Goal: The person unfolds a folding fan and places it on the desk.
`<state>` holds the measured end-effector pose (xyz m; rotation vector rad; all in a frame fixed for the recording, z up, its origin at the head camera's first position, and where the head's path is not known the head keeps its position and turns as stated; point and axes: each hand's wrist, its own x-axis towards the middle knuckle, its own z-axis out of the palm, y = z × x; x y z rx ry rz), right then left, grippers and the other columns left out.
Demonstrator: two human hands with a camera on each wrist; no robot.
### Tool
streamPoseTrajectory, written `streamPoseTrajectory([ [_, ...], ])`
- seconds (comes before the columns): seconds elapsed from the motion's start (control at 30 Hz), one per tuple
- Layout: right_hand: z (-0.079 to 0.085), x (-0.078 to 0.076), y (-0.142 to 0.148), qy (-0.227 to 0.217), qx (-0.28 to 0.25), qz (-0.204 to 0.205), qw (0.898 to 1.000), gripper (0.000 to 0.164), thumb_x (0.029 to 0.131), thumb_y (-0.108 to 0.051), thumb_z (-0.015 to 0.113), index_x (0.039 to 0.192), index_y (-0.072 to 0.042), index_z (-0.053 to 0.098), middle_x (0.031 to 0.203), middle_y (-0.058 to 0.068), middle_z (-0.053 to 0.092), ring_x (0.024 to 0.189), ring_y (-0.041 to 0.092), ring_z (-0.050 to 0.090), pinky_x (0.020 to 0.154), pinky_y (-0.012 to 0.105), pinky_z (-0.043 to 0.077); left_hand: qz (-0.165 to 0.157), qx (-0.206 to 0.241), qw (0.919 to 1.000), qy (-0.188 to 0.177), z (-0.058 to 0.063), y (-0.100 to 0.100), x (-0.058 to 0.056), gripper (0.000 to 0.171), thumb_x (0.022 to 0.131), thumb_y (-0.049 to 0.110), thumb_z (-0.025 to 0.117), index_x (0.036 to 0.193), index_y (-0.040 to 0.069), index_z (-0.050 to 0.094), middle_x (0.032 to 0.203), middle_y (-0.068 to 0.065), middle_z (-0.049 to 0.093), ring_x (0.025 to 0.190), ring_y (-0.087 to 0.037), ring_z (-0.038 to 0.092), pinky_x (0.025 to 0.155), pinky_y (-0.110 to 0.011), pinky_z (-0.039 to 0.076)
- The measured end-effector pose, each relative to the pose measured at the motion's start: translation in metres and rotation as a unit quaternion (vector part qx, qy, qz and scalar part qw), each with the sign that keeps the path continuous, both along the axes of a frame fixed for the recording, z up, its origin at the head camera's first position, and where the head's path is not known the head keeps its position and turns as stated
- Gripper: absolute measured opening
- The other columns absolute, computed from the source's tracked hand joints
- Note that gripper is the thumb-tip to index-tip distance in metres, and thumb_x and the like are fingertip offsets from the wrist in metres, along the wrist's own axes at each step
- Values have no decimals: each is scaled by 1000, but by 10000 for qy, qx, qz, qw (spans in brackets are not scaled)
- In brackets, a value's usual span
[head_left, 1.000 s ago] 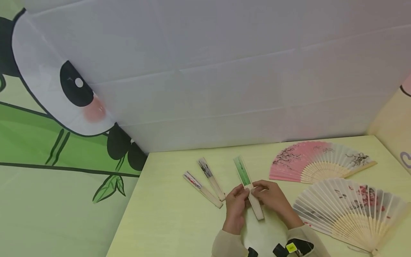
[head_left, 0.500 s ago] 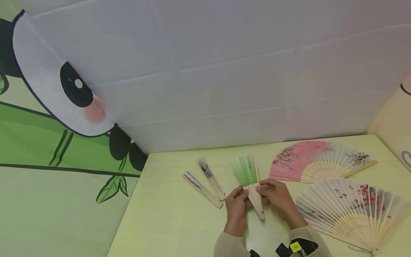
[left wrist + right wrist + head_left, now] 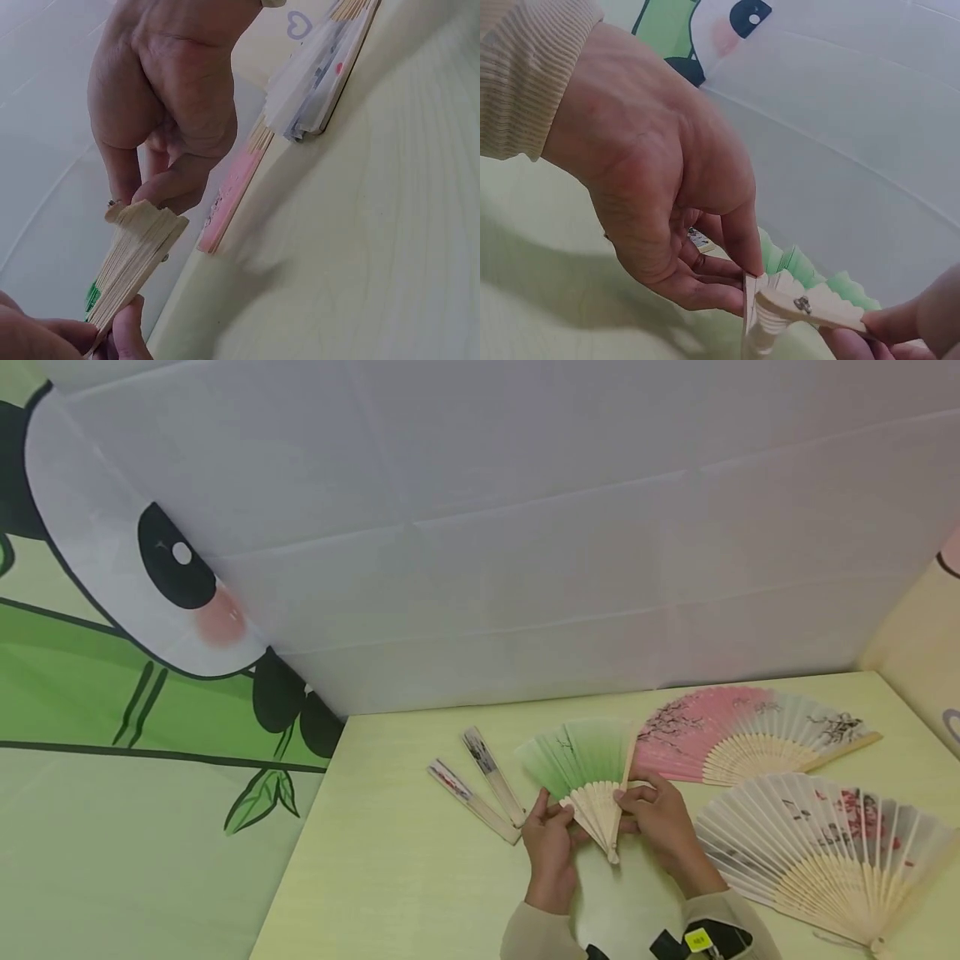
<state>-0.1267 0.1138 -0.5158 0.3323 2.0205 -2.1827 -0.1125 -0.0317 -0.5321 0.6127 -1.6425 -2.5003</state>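
Observation:
A green folding fan with pale wooden ribs is partly spread between my two hands, its pivot end pointing toward me. My left hand pinches the left outer rib between thumb and fingers. On the other side my right hand pinches the right outer rib near the lower edge of the green cloth. In the right wrist view the metal pivot shows at the narrow end, and the green leaf stands in pleats. The left wrist view has the ribs stacked close, seen from the pivot end.
Two folded fans lie to the left of my hands. An open pink fan lies at the back right, with an open white and grey floral fan in front of it. A pale cloth wall rises behind the table.
The green fan was folded to a narrow strip a second ago and has spread into a wider wedge. My right hand has moved right with its outer rib; the left hand stays nearly in place.

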Motion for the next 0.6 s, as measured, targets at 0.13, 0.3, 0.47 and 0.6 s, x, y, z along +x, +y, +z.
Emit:
streamPoseTrajectory([
  [0.13, 1, 1, 2, 18, -98, -127, 9999, 35, 104, 3, 59, 137, 8, 46, 80, -2, 64, 71, 8, 67, 64, 28, 63, 75, 20, 10000, 48, 1, 0, 0, 66, 99, -9, 58, 158, -14, 30, 104, -9, 51, 88, -13, 57, 57, -22, 58],
  [0.3, 2, 3, 3, -11, -218, -334, 9992, 33, 105, 3, 59, 134, 6, 45, 80, -2, 63, 73, 7, 66, 66, 28, 64, 294, 65, 9995, 8, 3, 1, -1, 67, 98, -8, 59, 159, -14, 29, 105, -9, 50, 88, -14, 57, 57, -22, 57],
  [0.47, 1, 5, 5, -27, -325, -525, 9981, 30, 105, 3, 58, 131, 5, 43, 82, -1, 63, 72, 8, 69, 68, 29, 64, 522, 223, 9983, -141, 2, 2, 0, 69, 99, -7, 59, 160, -13, 26, 109, -11, 48, 87, -15, 58, 58, -22, 56],
  [0.6, -1, 7, 7, 0, -447, -681, 9967, 27, 106, 3, 57, 127, 4, 40, 82, 1, 60, 73, 8, 71, 70, 30, 65, 645, 403, 9968, -241, 2, 3, -1, 70, 99, -7, 58, 161, -11, 27, 111, -13, 47, 88, -16, 59, 60, -23, 57],
])
